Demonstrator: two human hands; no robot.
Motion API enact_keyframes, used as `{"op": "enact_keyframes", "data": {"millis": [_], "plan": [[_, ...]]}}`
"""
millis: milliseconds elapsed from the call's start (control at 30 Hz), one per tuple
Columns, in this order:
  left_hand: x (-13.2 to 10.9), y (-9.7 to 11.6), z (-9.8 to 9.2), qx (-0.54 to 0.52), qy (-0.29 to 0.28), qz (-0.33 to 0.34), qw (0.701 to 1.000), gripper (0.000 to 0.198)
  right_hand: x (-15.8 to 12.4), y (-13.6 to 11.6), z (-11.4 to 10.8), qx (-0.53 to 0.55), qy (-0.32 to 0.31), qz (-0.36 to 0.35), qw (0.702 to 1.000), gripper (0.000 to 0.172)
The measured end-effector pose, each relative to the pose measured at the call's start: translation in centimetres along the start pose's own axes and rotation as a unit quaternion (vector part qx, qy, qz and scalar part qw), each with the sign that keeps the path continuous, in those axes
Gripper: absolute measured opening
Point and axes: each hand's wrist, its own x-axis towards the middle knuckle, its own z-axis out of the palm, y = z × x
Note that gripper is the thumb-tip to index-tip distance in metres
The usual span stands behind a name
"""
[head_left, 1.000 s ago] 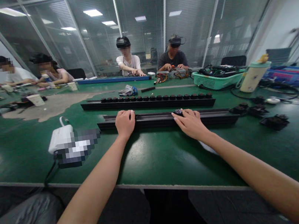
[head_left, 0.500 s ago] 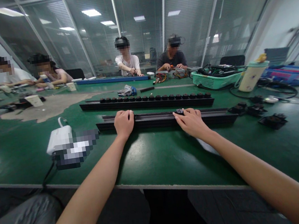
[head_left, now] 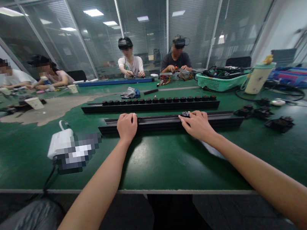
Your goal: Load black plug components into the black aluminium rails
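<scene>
**Figure.** Head-worn view across a green-topped workbench [head_left: 160,160]. The left hand [head_left: 127,127] lay on a long black metal rail [head_left: 157,125], which ran crosswise along the bench just ahead of the person. Its fingers [head_left: 127,119] were curled narrowly over the rail's upper edge. The right hand [head_left: 198,125] lay farther along the same rail, its fingers [head_left: 200,117] loosely spread and its fingertips touching a small dark component [head_left: 185,114] on top of the rail; whether this part was gripped could not be determined. Behind, parallel and well apart, lay a second black rail [head_left: 151,107] carrying a row of dark round knobs [head_left: 154,100].

Left of the hands stood a white plastic box [head_left: 60,143] with a white cable, just beside a blurred object [head_left: 78,151]. Right of the rail lay flat black plastic parts [head_left: 280,125]. Beyond these stood a teal plastic basket [head_left: 218,83] holding black cables and a cream-coloured bottle [head_left: 258,81] with a teal lid. Across the bench sat two people wearing head cameras [head_left: 129,57] [head_left: 175,56], their hands at work on items before them.
</scene>
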Motion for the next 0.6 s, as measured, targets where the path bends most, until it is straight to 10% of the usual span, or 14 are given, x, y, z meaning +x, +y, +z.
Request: {"op": "enact_keyframes", "data": {"millis": [600], "plan": [[0.0, 0.0, 0.0, 0.001, 0.002, 0.003, 1.000, 0.044, -0.1, -0.4, -1.1, 0.012, -0.001, 0.048, 0.999, 0.049]]}}
